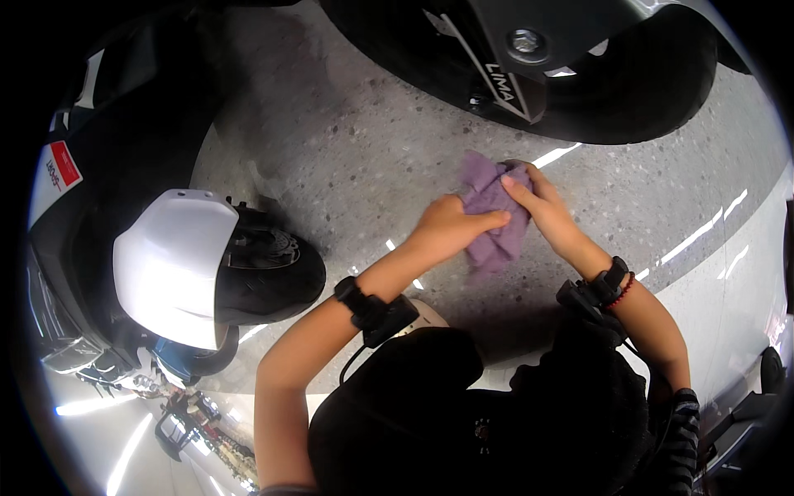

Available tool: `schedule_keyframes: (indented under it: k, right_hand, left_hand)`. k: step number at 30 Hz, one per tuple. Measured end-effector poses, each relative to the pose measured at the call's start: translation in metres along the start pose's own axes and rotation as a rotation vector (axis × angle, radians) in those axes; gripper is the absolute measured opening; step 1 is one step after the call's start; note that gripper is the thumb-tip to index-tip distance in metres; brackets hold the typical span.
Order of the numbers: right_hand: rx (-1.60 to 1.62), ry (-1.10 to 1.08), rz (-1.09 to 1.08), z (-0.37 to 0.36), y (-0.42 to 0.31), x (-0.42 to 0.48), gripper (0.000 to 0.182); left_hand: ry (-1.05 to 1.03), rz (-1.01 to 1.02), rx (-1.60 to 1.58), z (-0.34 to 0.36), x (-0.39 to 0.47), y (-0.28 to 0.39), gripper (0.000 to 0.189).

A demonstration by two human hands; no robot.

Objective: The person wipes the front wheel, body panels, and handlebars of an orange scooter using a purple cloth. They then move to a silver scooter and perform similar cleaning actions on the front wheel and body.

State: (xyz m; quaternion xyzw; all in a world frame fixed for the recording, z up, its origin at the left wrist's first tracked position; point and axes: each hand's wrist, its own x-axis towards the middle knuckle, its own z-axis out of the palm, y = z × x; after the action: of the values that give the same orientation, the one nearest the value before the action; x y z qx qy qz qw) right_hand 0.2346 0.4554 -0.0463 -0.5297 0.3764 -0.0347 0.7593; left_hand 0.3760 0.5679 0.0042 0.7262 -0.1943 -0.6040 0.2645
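A crumpled purple cloth (499, 239) is held between both hands above the speckled grey floor. My left hand (459, 226) grips its left side, with the thumb laid across the front. On the cloth's upper right, my right hand (543, 198) has its thumb pressed on the fabric and its fingers partly hidden behind it. Each wrist carries a black strapped device, and a red bead bracelet sits by the right one. Beyond the hands is the black tyre (620, 118) of a scooter, beside a grey cover bearing writing.
At left stands another scooter with a glossy white front fender (170, 273) over a black tyre (273, 297) and a brake disc. More vehicles stand at lower left. The speckled floor (372, 161) lies between the two scooters, with bright light reflections on it.
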Motion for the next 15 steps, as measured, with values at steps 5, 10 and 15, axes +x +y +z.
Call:
schedule_keyframes:
  k: [5,10,15]
  right_hand:
    - [0.197,-0.209,-0.162,0.011,-0.037,-0.010,0.090]
    - [0.246,-0.274,-0.230,0.027,-0.072,-0.017,0.096]
    - [0.200,-0.288,-0.228,0.031,-0.084,-0.013,0.085]
  left_hand:
    - [0.377,0.322,0.529,-0.022,-0.050,0.067,0.047]
    - [0.849,0.750,0.756,-0.052,-0.071,0.097,0.051]
    - [0.784,0.808,0.391,-0.072,-0.041,0.118,0.038]
